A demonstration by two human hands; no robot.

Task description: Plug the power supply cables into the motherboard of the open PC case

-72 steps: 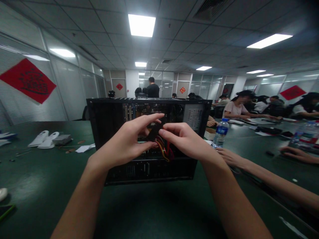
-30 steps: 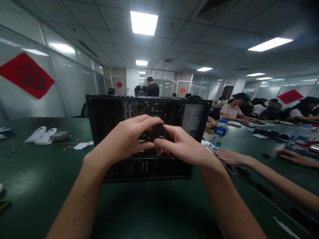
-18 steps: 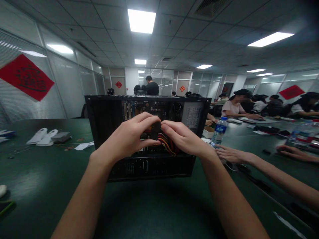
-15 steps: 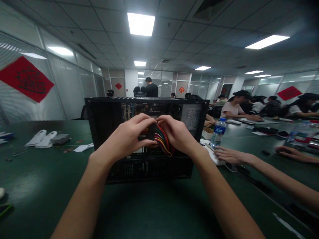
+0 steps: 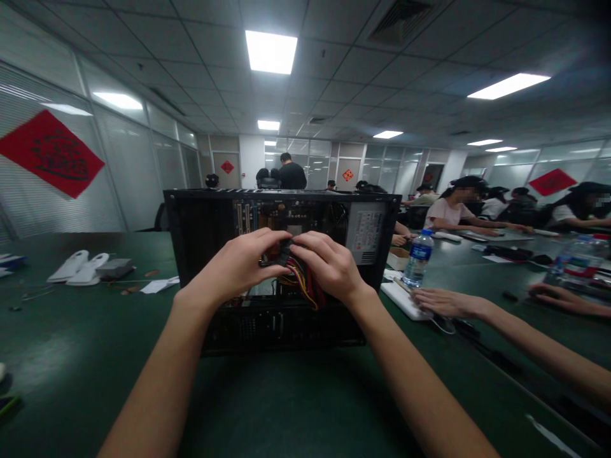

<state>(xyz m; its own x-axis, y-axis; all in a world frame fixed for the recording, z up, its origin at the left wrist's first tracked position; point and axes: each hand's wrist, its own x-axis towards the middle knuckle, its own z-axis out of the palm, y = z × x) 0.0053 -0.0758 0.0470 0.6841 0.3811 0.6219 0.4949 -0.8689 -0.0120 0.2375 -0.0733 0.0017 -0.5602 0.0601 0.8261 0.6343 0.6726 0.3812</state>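
An open black computer case (image 5: 286, 346) stands in front of me, its inside facing me. Both my hands are at its opening, gripping a dark power connector (image 5: 283, 252) with multicoloured wires (image 5: 305, 286). My left hand (image 5: 243, 257) pinches the connector from the left, thumb below and fingers above. From the right, my right hand (image 5: 329, 261) closes its fingers over the connector and the top of the wires, which hang in a loop beneath. Behind the hands are part of the motherboard (image 5: 296, 213), a fan (image 5: 340, 216) and the labelled power supply (image 5: 366, 229).
White slippers (image 5: 79, 267) and a grey box (image 5: 114, 268) lie left on the green table (image 5: 86, 362). To the right stands a water bottle (image 5: 419, 257). Another person's hand (image 5: 442, 301) rests by a white device (image 5: 403, 300). More people sit along the table.
Both hands have shifted slightly down and left with the connector. The right hand's fingers now lie further over it, and the wire loop has swung left. The case stays in place.
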